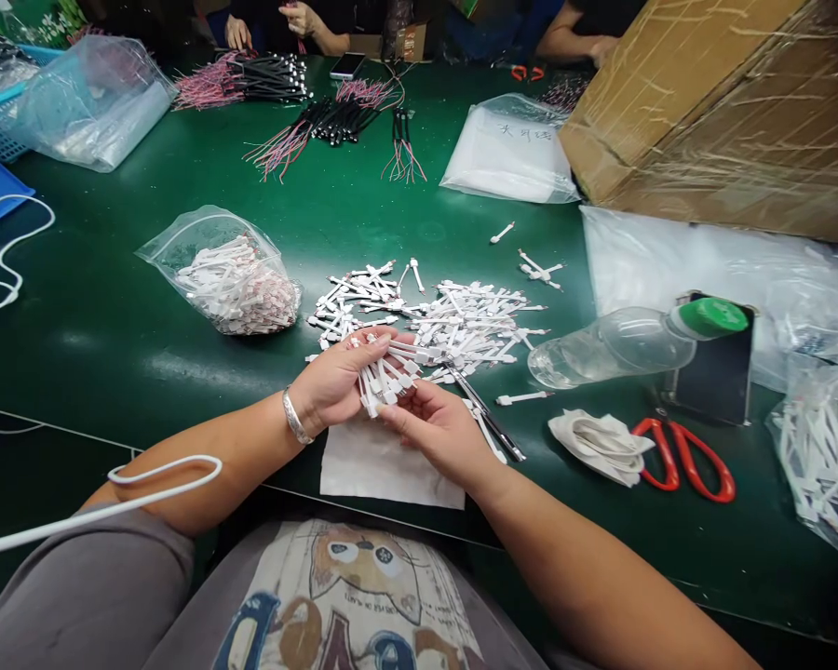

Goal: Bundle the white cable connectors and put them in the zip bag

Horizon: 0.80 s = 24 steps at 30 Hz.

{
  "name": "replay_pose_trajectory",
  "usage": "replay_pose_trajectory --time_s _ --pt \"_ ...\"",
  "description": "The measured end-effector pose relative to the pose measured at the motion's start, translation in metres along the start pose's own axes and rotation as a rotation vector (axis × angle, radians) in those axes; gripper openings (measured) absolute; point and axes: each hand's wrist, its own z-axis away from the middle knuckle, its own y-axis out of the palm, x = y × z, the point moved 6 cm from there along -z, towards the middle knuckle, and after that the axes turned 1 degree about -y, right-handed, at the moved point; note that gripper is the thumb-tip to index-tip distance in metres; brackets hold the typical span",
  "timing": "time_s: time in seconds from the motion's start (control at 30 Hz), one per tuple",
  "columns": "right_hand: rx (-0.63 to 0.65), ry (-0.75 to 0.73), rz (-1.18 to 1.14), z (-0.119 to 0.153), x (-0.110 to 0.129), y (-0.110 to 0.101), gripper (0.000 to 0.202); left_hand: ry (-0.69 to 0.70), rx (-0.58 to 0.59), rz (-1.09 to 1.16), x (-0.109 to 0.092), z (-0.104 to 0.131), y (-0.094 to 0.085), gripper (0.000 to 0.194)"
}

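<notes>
Printed shirt (363, 596) fills the near foreground; white cable (160, 484) crosses over the left forearm. Paper sheet (391, 479) lies on the green surface (98, 344), partly beneath the hands. Metal tweezers (493, 419) lie just beside the right hand (443, 433), between it and the transparent bottle (614, 344). The bottle's green cap points right, in front of a dark flat object (719, 377). Nearby are a crumpled white cloth (593, 447) and red-handled scissors (702, 465). A taped cardboard box (705, 121) occupies the far right. Black-sleeved wire bundles (272, 76) with pink leads sit across the surface, near a co-worker's hands (297, 20).

Short white connector leads (384, 372) are held as a loose bunch above the paper's far edge. Fingers of the left hand (339, 381) grip them from one side; those of the right hand grasp their near ends. Leads are white-sleeved with blocky white housings, fanned unevenly. Matching pieces form a loose heap (475, 321) beyond, with reddish tips visible; more fill an open clear bag (234, 279) to the left.
</notes>
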Motion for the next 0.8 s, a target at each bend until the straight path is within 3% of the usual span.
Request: replay_pose_trajectory --time_s 0.13,0.33,0.53,0.73,0.8 --pt "-0.028 0.053 0.053 0.000 -0.004 -0.004 0.029 0.012 0.009 -0.004 -0.001 -0.001 -0.001 0.009" --pt "-0.014 0.069 -0.179 -0.004 -0.012 -0.007 0.029 -0.022 0.022 -0.008 -0.001 -0.001 -0.001 0.011" --pt "0.091 0.151 -0.207 -0.003 -0.015 0.004 0.030 -0.026 -0.043 -0.012 -0.001 0.001 -0.002 0.023" --pt "-0.018 0.120 -0.255 -0.004 -0.013 -0.005 0.029 -0.020 -0.036 -0.013 -0.002 0.000 -0.001 0.020" --pt "0.000 0.136 -0.283 -0.004 -0.013 -0.003 0.029 -0.018 -0.030 -0.018 -0.002 0.000 0.000 0.019"
